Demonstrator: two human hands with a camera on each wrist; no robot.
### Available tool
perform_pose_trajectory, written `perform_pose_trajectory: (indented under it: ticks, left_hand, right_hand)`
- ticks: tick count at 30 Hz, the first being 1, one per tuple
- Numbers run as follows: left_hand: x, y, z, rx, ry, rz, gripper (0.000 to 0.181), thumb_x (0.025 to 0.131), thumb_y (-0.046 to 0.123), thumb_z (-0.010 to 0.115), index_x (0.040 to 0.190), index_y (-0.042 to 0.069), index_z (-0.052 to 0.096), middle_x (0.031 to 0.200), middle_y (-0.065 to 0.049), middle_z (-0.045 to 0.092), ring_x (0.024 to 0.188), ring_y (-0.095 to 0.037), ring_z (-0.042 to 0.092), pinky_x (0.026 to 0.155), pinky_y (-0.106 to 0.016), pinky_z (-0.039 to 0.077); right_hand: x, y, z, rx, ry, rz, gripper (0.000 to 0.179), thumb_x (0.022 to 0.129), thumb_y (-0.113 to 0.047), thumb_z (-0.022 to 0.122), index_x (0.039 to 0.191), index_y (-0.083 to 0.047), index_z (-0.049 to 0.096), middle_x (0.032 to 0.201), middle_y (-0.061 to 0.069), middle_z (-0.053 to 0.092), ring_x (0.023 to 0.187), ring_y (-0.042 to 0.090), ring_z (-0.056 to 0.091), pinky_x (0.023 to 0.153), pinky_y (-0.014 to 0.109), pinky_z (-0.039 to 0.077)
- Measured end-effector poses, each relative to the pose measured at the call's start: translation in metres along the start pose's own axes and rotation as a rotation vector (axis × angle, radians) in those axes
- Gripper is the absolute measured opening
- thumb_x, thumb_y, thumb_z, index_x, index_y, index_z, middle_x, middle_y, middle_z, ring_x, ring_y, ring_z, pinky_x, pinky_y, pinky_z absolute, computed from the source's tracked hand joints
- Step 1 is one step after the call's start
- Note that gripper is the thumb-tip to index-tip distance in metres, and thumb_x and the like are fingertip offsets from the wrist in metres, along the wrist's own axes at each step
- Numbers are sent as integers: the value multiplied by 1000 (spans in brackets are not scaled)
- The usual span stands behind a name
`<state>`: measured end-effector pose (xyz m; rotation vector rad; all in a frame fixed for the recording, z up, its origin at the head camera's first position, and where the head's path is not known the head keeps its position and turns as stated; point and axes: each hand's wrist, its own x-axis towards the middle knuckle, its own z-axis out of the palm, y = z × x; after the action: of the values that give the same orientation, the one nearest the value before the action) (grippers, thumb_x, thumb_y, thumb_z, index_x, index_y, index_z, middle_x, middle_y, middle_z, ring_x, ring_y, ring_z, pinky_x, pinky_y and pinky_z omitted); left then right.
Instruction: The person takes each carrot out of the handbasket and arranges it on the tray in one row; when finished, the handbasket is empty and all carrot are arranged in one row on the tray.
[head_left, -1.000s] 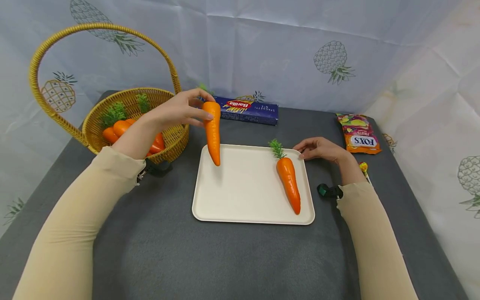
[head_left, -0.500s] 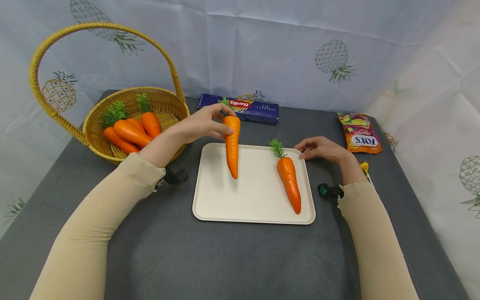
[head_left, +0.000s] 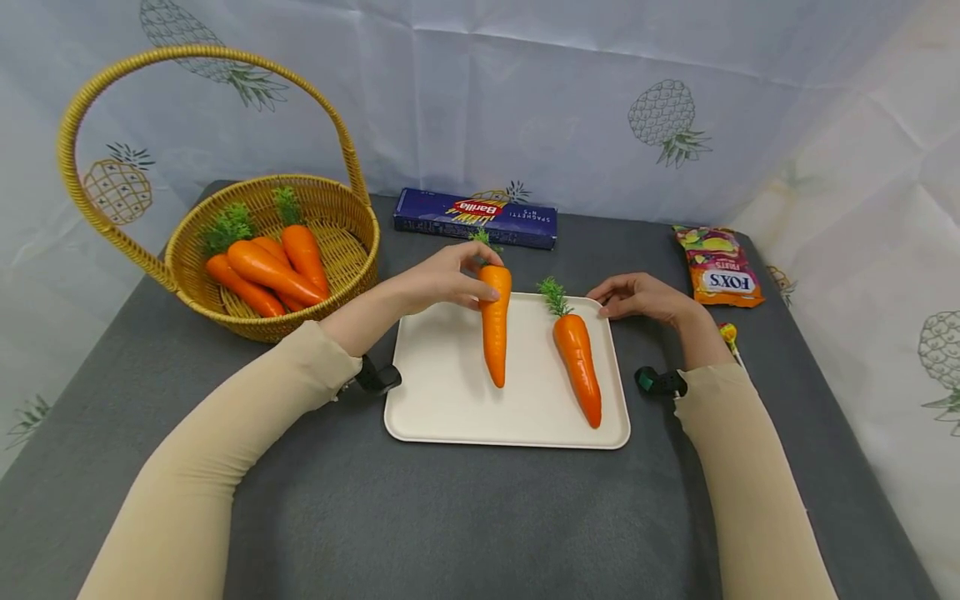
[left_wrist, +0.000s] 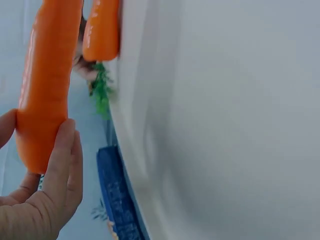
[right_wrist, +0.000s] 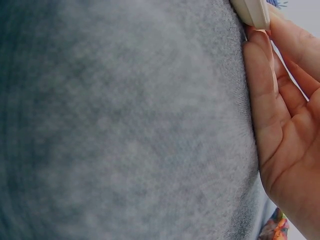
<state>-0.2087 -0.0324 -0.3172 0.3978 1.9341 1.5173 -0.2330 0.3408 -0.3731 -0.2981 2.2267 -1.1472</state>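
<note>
My left hand holds a carrot by its thick top end, the tip slanting down over the cream tray. In the left wrist view, thumb and fingers grip that carrot from both sides. A second carrot lies on the tray's right part, its green top overlapping the far rim. At the far right corner, my right hand pinches the tray's rim; the right wrist view has the thumb on one side of the tray corner and a finger on the other.
A wicker basket with a tall handle stands at the left, several carrots inside. Behind the tray lies a blue spaghetti box. A sweets bag and a lollipop lie at the right.
My left hand has carried the carrot rightward and nearer, from the tray's far left corner to above its middle. The basket's carrots have come into full view. My right hand has stayed put.
</note>
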Motion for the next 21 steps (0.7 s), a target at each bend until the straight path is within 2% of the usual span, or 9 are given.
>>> perform_pose_trajectory:
  ticks: [8,14,21]
  left_hand:
    - [9,-5,23,20,-4,-14,48,90,10,70,134,8,49,126,-16,50,109,-29,60,97,-46,59]
    - [14,-6,34,36,-7,-34,47,89,10,72,132,10,51,122,-14,52,105,-27,60,90,-38,62]
    - [20,-7,46,15,9,-55,48,87,7,73,130,10,52,121,-15,53,102,-25,61,88,-38,63]
  right_hand:
    - [1,0,0,-5,7,8,44,93,-14,68,132,3,58,102,-9,66,86,11,57,82,18,57]
    - [0,-1,1,-4,9,11,44,93,-15,68,132,2,57,103,-9,65,87,12,57,83,17,57]
    - [0,0,0,3,5,19,45,93,-14,68,133,3,57,103,-10,66,87,11,58,83,17,57]
